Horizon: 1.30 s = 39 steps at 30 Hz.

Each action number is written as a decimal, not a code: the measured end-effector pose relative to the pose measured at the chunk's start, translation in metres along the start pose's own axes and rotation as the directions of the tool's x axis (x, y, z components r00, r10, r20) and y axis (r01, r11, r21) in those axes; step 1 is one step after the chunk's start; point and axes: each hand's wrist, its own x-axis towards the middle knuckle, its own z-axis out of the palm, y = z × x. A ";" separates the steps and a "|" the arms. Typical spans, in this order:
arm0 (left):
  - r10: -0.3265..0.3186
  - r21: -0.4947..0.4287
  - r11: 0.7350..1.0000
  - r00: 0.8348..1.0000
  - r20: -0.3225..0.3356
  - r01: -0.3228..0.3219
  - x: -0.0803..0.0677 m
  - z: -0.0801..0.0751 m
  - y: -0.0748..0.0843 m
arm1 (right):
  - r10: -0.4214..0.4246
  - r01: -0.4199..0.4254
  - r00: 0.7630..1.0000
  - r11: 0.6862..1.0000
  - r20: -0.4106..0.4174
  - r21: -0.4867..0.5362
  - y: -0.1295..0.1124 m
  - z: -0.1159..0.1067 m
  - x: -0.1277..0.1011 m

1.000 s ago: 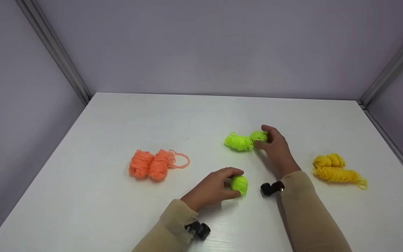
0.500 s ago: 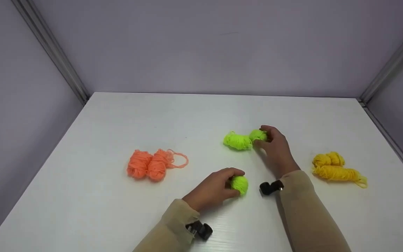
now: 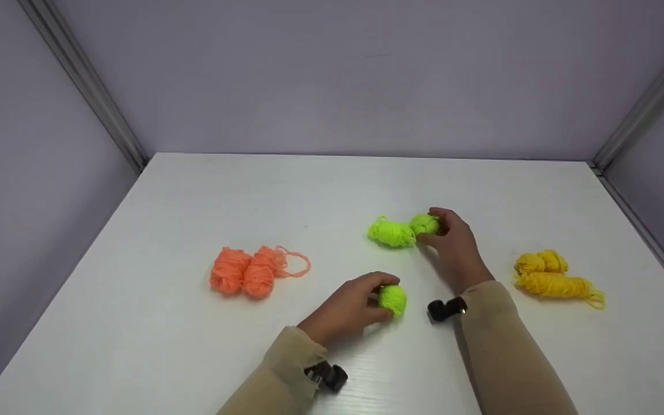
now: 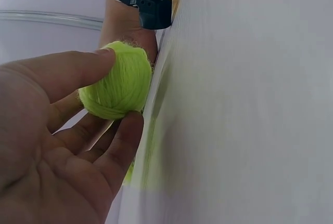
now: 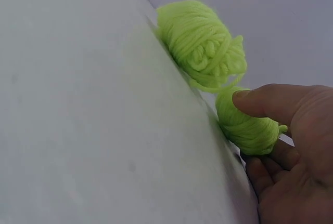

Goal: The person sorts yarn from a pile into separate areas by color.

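My left hand [image 3: 350, 305] grips a small lime-green yarn ball [image 3: 393, 299] on the white table [image 3: 193, 196]; in the left wrist view the thumb and fingers [image 4: 122, 141] curl round that ball [image 4: 117, 81]. Farther back, my right hand [image 3: 453, 242] pinches a second lime-green ball [image 3: 424, 223], which lies against a larger lime-green skein [image 3: 391, 233]. In the right wrist view the thumb sits on this ball [image 5: 247, 125], with the skein [image 5: 200, 42] just beyond it.
Two orange yarn bundles [image 3: 248, 271] with a loose loop lie at the left. Yellow yarn bundles [image 3: 551, 276] lie at the right. Purple-grey walls with metal corner strips [image 3: 87, 86] enclose the table on three sides.
My left hand has shifted the small green ball slightly up and left on the table. The right hand stays on the far ball.
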 end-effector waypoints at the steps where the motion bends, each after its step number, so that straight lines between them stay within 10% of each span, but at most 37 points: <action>1: 0.000 -0.003 1.000 1.000 0.000 0.000 0.000 0.000 0.000 | -0.002 0.002 1.000 1.000 -0.002 0.000 0.000 0.000 0.000; 39: -0.091 -0.074 0.994 0.988 -0.122 0.083 0.004 -0.040 -0.034 | 0.035 -0.024 0.998 0.978 -0.051 0.206 0.016 -0.008 -0.007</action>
